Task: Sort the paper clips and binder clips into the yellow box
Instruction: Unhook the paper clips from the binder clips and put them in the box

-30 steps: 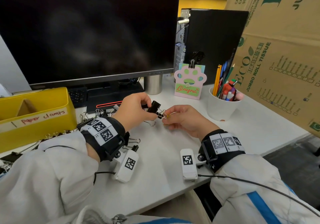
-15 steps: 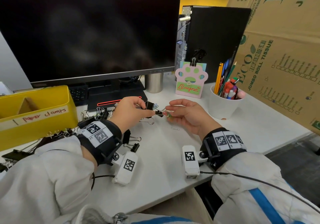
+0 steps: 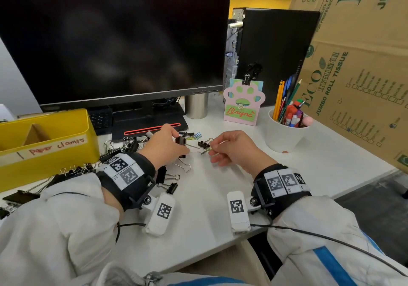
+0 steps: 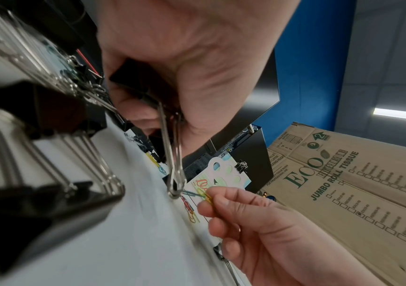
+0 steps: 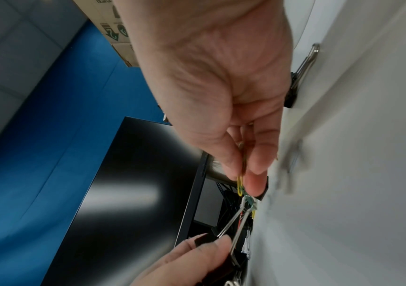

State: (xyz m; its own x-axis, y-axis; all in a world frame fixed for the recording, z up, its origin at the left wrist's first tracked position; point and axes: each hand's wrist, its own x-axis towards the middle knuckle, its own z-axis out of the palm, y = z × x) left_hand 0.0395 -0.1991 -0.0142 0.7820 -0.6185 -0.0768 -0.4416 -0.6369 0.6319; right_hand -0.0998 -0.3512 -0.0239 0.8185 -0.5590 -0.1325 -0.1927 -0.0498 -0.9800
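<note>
Above desk, left hand [image 3: 163, 146]: grips black binder clip [image 4: 133, 87] (wire handles out)
Right hand [image 3: 234, 148]: pinches yellow paper clip [image 5: 240, 183]

left hand [image 3: 164, 145]: fingers curled, pinching | right hand [image 3: 237, 147]: fingertips pinching

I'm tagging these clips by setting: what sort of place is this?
Most likely an office desk: a large dark monitor stands on it beside a black computer tower, with a white cup of pens and pencils nearby.
</note>
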